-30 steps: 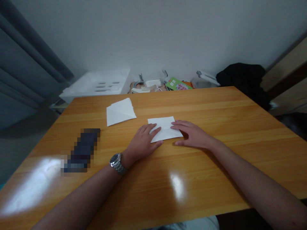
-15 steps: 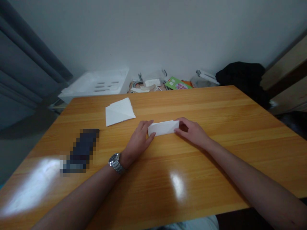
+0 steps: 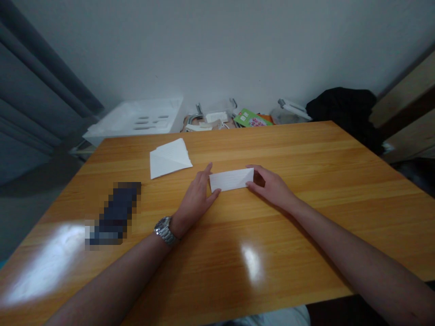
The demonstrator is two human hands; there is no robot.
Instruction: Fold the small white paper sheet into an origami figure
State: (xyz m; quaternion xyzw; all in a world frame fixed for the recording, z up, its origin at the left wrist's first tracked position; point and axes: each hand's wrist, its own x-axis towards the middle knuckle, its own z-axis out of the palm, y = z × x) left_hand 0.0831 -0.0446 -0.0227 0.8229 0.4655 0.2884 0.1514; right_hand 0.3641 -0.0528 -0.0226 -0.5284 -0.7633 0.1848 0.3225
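A white sheet of paper point(image 3: 231, 179), folded into a narrow strip, is between my two hands over the wooden table. My left hand point(image 3: 197, 192) wears a metal watch on its wrist. Its thumb presses on the strip's lower left corner, while the index finger points away past the left edge. At the right end, my right hand point(image 3: 272, 184) pinches the strip, thumb in front and fingers at the back upper corner. Parts of the right fingers are hidden behind the paper. Farther back on the left lies a stack of white paper point(image 3: 170, 158).
A dark, pixelated flat object point(image 3: 117, 213) lies on the table point(image 3: 306, 154) at left. Beyond the far edge are a white plastic tray point(image 3: 136, 117), a green printed packet point(image 3: 253, 118) and clutter. Black cloth point(image 3: 341, 106) is at the back right.
My left fingers have lifted off the strip's top left corner and straightened away from me. The strip's upper edge now looks even, without the small step near its right end. The right hand barely moved.
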